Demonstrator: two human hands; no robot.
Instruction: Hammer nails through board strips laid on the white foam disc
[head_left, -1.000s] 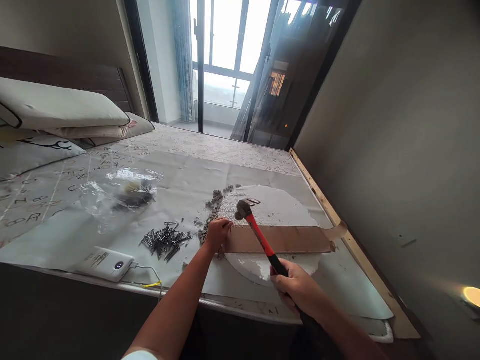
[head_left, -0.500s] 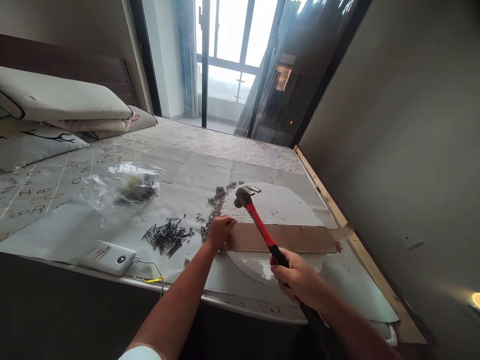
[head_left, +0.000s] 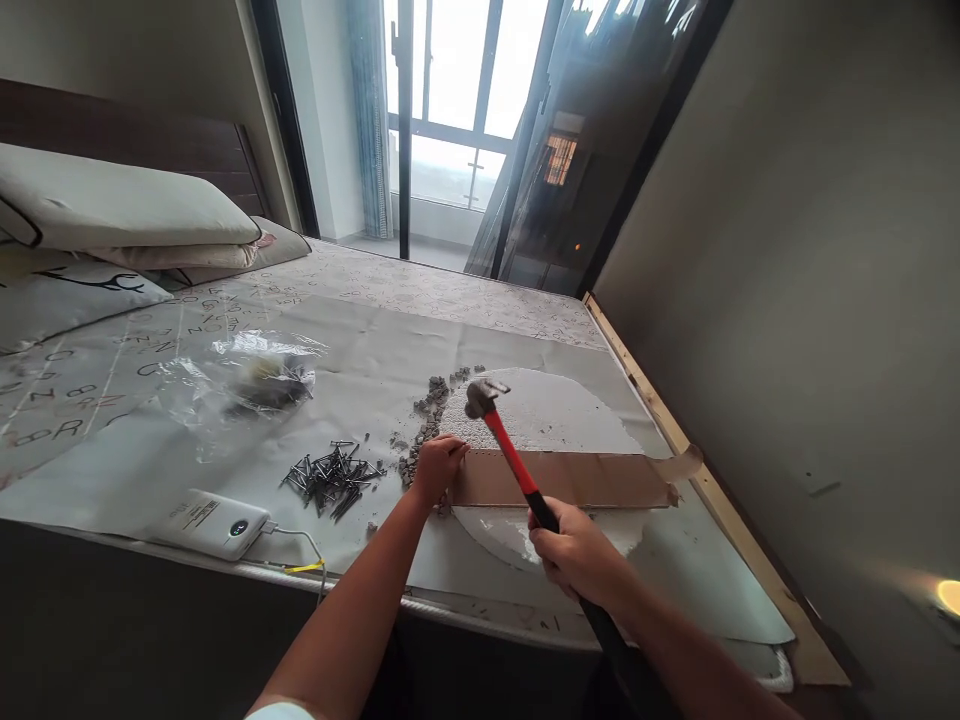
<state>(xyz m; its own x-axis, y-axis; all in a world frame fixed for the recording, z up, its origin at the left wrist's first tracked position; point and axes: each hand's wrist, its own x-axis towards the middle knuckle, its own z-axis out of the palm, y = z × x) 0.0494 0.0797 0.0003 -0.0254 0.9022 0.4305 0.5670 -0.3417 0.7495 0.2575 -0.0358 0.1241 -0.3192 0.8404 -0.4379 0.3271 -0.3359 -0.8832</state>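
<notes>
My right hand [head_left: 576, 550] is wrapped round the black grip of a claw hammer [head_left: 513, 452] with a red shaft. The hammer's head hangs over the white round board [head_left: 555, 415], above the upper edge of a brown cardboard strip [head_left: 570, 480]. At the strip's upper left corner, my left hand [head_left: 441, 465] is closed in a pinch; what its fingertips hold is too small to make out. Grey rubble [head_left: 429, 400] lines the board's left edge, next to that hand. A pile of loose nails [head_left: 330, 478] lies further left on the grey sheet.
A white power bank [head_left: 214, 525] with a cable lies near the bed's front edge. Behind it rests a clear plastic bag [head_left: 262, 375] with dark contents. Pillows [head_left: 127, 200] are stacked at the left. A wooden rail [head_left: 675, 430] runs along the right wall.
The hammer and my right hand have shifted slightly left, with the hammer head still raised over the board. My left hand keeps its place at the strip's corner.
</notes>
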